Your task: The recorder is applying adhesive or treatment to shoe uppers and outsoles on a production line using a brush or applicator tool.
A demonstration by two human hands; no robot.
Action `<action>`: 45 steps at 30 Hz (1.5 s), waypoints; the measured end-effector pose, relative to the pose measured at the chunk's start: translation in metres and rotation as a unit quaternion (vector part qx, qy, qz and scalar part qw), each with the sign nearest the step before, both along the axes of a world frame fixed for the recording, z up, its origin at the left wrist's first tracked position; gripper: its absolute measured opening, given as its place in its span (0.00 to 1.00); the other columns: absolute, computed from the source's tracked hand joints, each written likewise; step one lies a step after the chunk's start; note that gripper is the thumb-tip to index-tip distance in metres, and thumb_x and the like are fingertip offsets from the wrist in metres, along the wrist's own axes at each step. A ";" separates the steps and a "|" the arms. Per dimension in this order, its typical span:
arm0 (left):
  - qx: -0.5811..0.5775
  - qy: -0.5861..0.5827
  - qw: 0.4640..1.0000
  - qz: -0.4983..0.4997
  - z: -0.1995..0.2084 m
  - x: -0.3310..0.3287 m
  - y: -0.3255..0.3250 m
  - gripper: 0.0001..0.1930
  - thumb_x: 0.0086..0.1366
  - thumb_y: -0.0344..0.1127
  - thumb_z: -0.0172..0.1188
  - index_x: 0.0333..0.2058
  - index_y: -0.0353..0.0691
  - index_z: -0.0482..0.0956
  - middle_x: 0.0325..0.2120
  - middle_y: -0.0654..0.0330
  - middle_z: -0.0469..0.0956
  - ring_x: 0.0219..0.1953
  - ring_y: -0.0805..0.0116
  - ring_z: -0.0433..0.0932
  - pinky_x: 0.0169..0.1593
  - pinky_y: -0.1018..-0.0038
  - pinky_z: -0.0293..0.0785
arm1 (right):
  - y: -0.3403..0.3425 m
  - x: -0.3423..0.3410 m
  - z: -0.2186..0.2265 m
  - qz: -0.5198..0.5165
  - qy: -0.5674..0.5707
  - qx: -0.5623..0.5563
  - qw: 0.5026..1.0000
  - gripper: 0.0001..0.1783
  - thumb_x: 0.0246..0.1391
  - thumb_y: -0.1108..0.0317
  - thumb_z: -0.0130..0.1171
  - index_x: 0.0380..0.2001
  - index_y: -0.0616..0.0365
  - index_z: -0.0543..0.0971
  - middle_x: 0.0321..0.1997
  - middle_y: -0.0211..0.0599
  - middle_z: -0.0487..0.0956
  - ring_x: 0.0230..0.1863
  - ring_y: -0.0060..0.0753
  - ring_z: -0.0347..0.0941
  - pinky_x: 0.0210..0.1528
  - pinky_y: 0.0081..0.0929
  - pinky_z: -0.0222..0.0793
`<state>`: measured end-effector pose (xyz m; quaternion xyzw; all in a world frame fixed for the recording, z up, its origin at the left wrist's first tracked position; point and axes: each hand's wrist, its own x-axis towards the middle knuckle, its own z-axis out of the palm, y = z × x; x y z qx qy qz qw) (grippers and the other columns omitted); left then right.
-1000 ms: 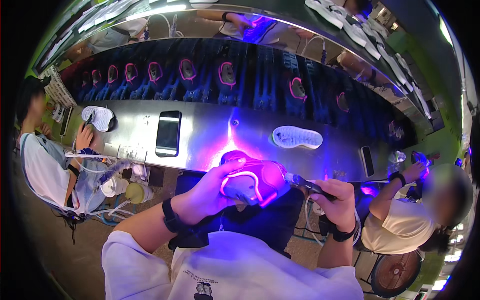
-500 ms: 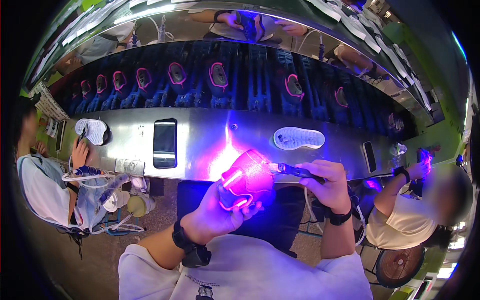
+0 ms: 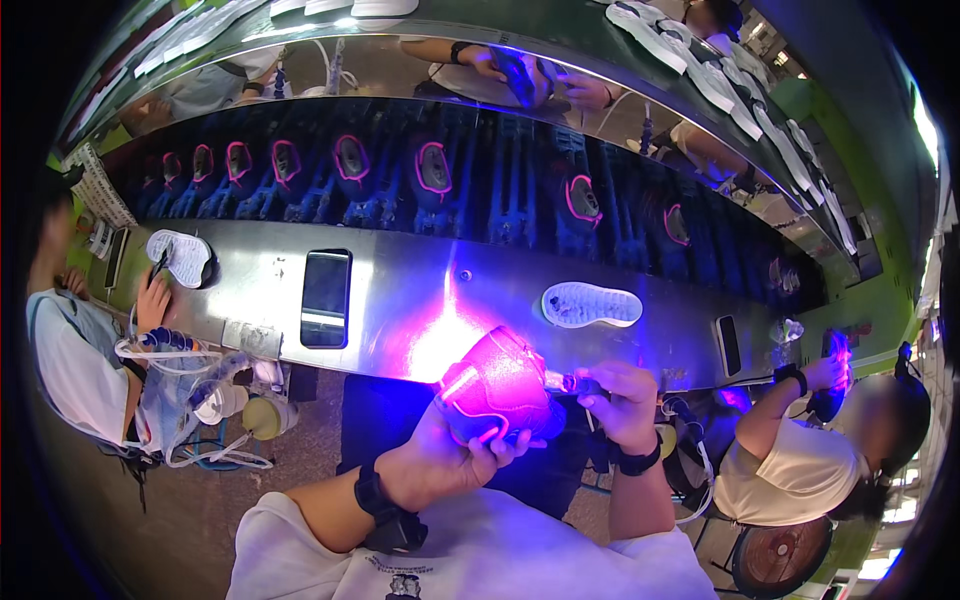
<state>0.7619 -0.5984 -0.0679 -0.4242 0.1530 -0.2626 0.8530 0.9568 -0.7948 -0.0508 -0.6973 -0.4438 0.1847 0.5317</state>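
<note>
A shoe upper (image 3: 495, 380), lit pink and violet, is gripped from below by my left hand (image 3: 440, 455), my fingers wrapped under its near side. Glowing pink lines run along its lower edge. In my right hand (image 3: 622, 398), pinched between thumb and fingers, is a slim dark-handled brush (image 3: 570, 382). Its pale tip meets the right side of the upper, or lies very close to it; glare hides which. Behind my right hand, a white shoe sole (image 3: 590, 304) lies on the metal bench (image 3: 385, 300).
Beyond the bench, a dark conveyor (image 3: 500, 190) carries several uppers with pink-glowing outlines. Phones lie on the bench to the left (image 3: 326, 298) and right (image 3: 729, 345). A co-worker (image 3: 90, 370) sits at left, another (image 3: 800, 450) at right. White soles (image 3: 690, 65) line the shelf above.
The shoe upper sits slightly lower in view and shows a little more of its near side. My right hand has come down and left with the brush, its fingers now bent closer to the upper.
</note>
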 end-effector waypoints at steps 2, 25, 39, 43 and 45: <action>0.015 -0.010 1.000 0.000 0.006 -0.002 -0.001 0.42 0.63 0.63 0.60 0.65 0.36 0.63 0.47 0.37 0.72 0.37 0.56 0.80 0.31 0.74 0.85 | -0.012 -0.006 -0.002 0.005 0.029 -0.014 0.999 0.18 0.46 0.79 0.71 0.44 0.64 0.85 0.38 0.42 0.85 0.37 0.30 0.82 0.39 0.25 0.75; 0.966 -0.193 0.119 0.128 0.053 0.043 0.042 0.49 0.50 0.36 0.80 0.67 0.31 0.62 0.54 0.52 0.76 0.57 0.62 0.77 0.60 0.65 0.74 | -0.044 -0.030 0.003 -0.147 0.103 -0.067 0.981 0.18 0.54 0.77 0.67 0.50 0.64 0.83 0.44 0.45 0.86 0.45 0.34 0.82 0.50 0.29 0.75; 0.809 -0.258 -0.458 0.263 0.039 0.054 0.033 0.28 0.48 0.32 0.76 0.50 0.65 0.83 0.49 0.56 0.76 0.50 0.48 0.79 0.49 0.59 0.85 | -0.082 -0.017 0.060 -0.132 0.030 -0.035 0.990 0.20 0.47 0.77 0.71 0.47 0.60 0.85 0.29 0.38 0.82 0.29 0.32 0.77 0.32 0.27 0.69; 0.783 -0.282 -0.484 0.270 0.048 0.055 0.032 0.30 0.48 0.31 0.76 0.51 0.69 0.82 0.50 0.56 0.75 0.49 0.49 0.80 0.47 0.61 0.86 | -0.075 -0.011 0.061 -0.131 0.007 -0.023 0.991 0.21 0.44 0.77 0.71 0.46 0.58 0.86 0.30 0.37 0.83 0.28 0.31 0.77 0.32 0.24 0.68; 0.781 -0.285 -0.490 0.261 0.050 0.055 0.032 0.32 0.48 0.30 0.76 0.51 0.71 0.82 0.50 0.56 0.75 0.48 0.50 0.79 0.47 0.61 0.86 | -0.071 -0.008 0.060 -0.129 0.007 -0.015 0.991 0.21 0.44 0.78 0.71 0.46 0.58 0.86 0.29 0.37 0.82 0.28 0.31 0.77 0.31 0.24 0.67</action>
